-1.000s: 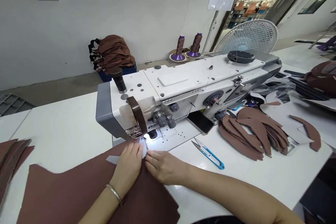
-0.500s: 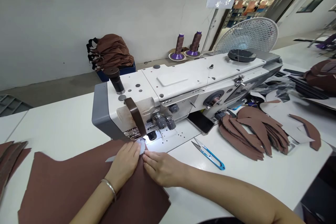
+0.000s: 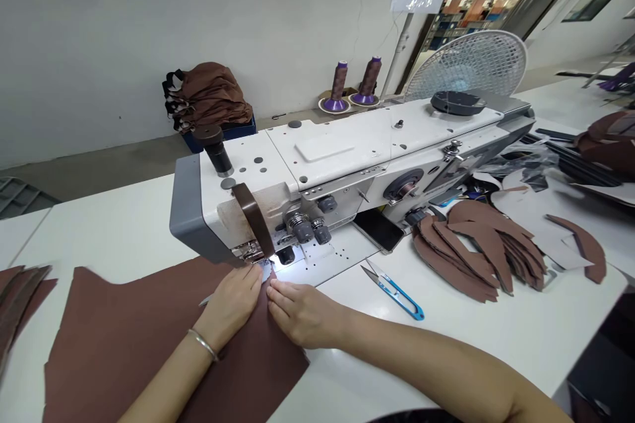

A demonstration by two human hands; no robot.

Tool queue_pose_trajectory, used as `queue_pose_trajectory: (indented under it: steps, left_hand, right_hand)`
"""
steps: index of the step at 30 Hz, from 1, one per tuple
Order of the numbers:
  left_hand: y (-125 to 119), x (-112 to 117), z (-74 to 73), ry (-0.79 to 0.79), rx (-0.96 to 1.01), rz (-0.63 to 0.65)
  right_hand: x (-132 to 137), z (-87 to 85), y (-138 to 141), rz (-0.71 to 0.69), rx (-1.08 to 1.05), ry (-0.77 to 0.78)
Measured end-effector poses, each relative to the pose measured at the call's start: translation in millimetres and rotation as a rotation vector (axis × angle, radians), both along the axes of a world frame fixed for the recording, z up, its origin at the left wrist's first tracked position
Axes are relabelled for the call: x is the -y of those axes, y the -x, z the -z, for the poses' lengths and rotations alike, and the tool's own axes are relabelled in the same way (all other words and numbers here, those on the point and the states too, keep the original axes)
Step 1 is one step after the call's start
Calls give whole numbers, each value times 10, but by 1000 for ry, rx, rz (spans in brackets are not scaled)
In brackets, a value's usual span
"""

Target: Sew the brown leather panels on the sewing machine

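A large brown sheet, leather-like, lies on the table with its far edge under the head of a white sewing machine. My left hand presses on the sheet just before the lit needle area, its fingers close together. A small pale piece shows between its fingertips and the presser foot; a grey pointed tip sticks out at its left side. My right hand pinches the sheet's right edge, thumb and fingers closed. What lies beneath both hands is hidden.
Blue-handled thread snips lie right of my right hand. Behind them are a dark phone and a pile of curved brown pieces. More brown pieces sit at the left edge. Two thread spools and a fan stand behind.
The brown sheet has slid a little away from me, toward the machine, with both hands moving slightly with it. Less of the pale piece shows now.
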State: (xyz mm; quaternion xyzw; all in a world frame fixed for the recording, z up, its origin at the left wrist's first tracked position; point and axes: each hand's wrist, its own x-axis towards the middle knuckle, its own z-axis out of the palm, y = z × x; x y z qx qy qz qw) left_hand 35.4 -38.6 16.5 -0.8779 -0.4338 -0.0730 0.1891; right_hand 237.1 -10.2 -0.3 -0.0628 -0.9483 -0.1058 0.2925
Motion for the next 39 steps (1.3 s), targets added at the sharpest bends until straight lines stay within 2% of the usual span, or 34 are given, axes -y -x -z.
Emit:
queue_pose_trajectory:
  steps: [11,16,21,27,33,39]
  left_hand:
    - [-86,-32,-24,183,-74,-91]
    - [-245,-53,-159,351,2,-220]
    - [-427,-44,-283,448,51,-391]
    - [-466,-49,-281,481,52,-479]
    - [-518,-51,-256,455,77,-540]
    - [-515,-30,-205,352,117,-507]
  right_hand:
    - [-14,11,5,11,28,-46]
    - [-35,32,24,20,22,-51]
    - [-2,66,67,55,-4,-67]
    - [132,94,89,106,-69,-128]
    - [148,118,103,105,-75,-95]
    - [106,121,115,114,-51,-99]
